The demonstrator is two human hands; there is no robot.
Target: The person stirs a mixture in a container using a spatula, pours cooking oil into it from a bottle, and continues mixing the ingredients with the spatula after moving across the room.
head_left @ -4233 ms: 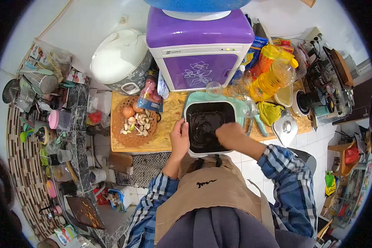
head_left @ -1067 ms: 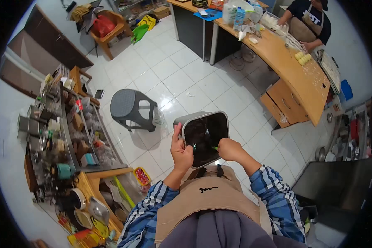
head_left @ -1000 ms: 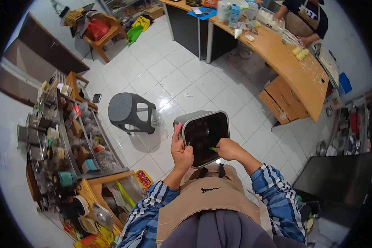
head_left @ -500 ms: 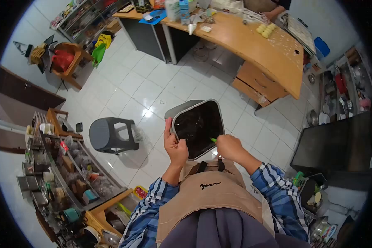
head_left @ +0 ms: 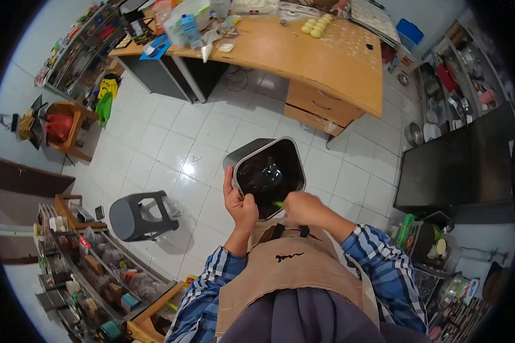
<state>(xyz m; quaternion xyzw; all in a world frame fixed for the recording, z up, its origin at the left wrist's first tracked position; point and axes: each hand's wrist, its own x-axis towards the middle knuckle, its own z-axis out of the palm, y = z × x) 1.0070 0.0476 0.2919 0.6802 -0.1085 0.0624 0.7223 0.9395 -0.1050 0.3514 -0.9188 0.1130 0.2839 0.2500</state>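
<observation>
A deep, squarish metal container (head_left: 232, 159) with rounded corners is held tilted in front of the apron, dark glossy material inside it. My left hand (head_left: 241, 207) grips its left wall, thumb over the rim and fingers along the outside. At the near right corner of the opening, my right hand (head_left: 304, 209) is closed round a green utensil (head_left: 278, 204). Only a short green part of that utensil shows; its far end is hidden in the dark contents.
Ahead stands a wooden desk (head_left: 349, 74) with dough balls (head_left: 316, 26), a blue carton (head_left: 191, 30) and bags. A co-worker's hand (head_left: 340, 7) shows beyond it. A grey stool (head_left: 133, 216) is on the tiled floor at left; shelves and a black cabinet (head_left: 435, 171) flank the sides.
The view has turned from the purple dispenser's table to the room, and the desk and stool have shifted left. The container stays in my left hand; my right hand has moved slightly left.
</observation>
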